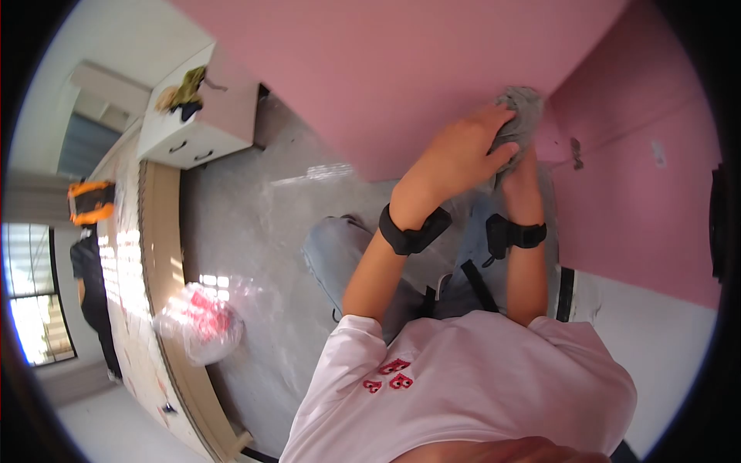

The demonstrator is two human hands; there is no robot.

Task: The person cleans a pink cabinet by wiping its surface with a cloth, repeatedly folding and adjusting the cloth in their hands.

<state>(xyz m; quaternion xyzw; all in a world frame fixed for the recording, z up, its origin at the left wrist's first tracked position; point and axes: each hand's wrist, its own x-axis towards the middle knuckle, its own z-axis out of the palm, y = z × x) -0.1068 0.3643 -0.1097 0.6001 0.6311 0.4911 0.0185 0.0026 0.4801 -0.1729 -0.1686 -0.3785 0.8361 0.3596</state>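
Observation:
A crumpled grey cloth [522, 116] lies against the pink panel [370, 69] near its corner edge. My left hand [469, 147] is on the cloth, fingers and thumb bent round its near side. Just right of it, my right hand [522, 181] reaches up from below into the same cloth, which covers most of its fingers. Both wrists wear black bands, each with a small dark box. To the right of the hands, a metal hinge [576, 153] sits on the other pink panel [633, 193].
A white drawer cabinet [204, 127] with a cloth bundle on top stands at the left. Beside it runs a long bench [127, 309]. A clear plastic bag [202, 324] with red print rests near the bench. At the far left is a person in dark clothes [94, 285], near an orange-and-black bag [91, 202].

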